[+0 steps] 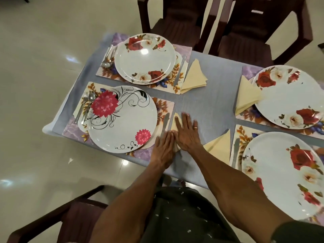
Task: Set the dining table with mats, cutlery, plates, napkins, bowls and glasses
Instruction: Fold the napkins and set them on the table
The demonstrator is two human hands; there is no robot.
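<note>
Both hands flat on a folded napkin at the near edge of the worktop.

The left hand (164,149) and right hand (187,132) lie with fingers straight, pressing the cream napkin (175,122); neither grip is clamped on it. The napkin sits on the grey cloth just right of the knife (165,122) and the pink-flower plate (122,120), and it seems to touch the mat (164,104) edge, though the hands hide this. Between this napkin and the next napkin (220,146) a bare strip of worktop (213,102) runs to the far edge.

Warm overhead light, glare on the floor (52,50), wide-angle edge warping.
</note>
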